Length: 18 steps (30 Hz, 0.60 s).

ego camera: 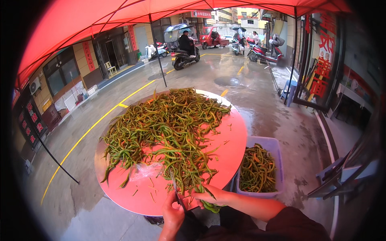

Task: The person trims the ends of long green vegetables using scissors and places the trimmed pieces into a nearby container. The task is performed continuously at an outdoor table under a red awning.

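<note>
Near the table's front edge, my left hand (175,211) grips scissors (174,184) whose blades point away from me over the chili peppers. My right hand (211,195) holds a small bunch of green chili peppers (210,206), their ends hanging below the fingers past the table's edge. A large heap of long green and reddish chili peppers (169,117) covers much of the round table (230,147), which looks red under the canopy. Cut stem pieces (152,196) lie scattered left of my hands, beside a clear plastic bag (143,172).
A translucent plastic tub (279,168) with chili peppers in it stands right of the table. Dark folded frames (340,180) lean farther right. Canopy poles (158,54) rise beyond the table. On the wet pavement (262,120) behind, a person sits on a scooter (185,58).
</note>
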Available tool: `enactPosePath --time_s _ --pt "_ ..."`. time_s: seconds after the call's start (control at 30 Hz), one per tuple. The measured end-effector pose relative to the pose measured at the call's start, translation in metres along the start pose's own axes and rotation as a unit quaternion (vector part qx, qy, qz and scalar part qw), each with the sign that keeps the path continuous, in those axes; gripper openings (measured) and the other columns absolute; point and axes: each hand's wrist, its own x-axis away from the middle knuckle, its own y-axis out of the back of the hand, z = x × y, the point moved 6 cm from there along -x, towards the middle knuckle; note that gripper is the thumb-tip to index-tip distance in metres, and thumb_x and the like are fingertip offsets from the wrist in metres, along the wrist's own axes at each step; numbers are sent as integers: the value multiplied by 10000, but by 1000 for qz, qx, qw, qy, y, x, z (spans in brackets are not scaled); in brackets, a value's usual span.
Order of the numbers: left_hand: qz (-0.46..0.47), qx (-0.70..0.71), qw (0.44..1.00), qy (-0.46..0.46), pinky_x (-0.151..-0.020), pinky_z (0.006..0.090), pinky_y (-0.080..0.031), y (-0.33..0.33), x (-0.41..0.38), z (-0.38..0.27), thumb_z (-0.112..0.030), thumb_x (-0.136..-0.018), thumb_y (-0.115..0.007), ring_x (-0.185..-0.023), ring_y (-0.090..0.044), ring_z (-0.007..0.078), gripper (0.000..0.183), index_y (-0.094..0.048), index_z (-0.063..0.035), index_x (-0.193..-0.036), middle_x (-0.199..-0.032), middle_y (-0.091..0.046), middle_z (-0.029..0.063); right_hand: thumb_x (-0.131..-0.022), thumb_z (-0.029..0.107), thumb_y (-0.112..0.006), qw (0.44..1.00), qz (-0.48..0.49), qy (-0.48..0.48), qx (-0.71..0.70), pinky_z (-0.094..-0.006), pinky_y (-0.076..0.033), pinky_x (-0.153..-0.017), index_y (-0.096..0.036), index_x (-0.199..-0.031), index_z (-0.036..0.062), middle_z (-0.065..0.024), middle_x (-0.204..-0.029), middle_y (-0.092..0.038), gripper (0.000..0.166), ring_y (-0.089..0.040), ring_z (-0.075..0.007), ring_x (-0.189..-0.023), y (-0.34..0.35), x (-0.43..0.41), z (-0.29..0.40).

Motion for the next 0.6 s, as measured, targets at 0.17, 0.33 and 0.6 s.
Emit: enactPosePath --time_s 0.17,0.33,0.6 --pt "69 -138 982 -107 -708 271 -510 -39 6 -46 -64 -790 -780 -763 -629 120 392 -657 -19 -1160 -781 -643 48 -1010 234 -588 981 -123 125 -86 -296 -489 -555 -542 -1002 72 -61 -776 -613 169 -603 -150 -612 3 0 -24" --pt "60 -243 952 -177 -732 311 -529 -42 13 -76 -63 -819 -737 -792 -650 167 344 -664 -27 -1153 -854 -673 70 -975 157 -595 915 -173 128 -340 -300 -499 -585 -549 -973 68 -67 -767 -601 100 -617 -171 -637 18 -3 -23" --pt "89 -147 985 13 -768 374 -555 -46 28 -25 -134 -893 -714 -851 -679 327 446 -624 -103 -1329 -996 -718 141 -992 136 -578 867 -266 186 -379 -345 -538 -587 -524 -989 81 -78 -766 -573 77 -607 -194 -658 17 -7 -23"
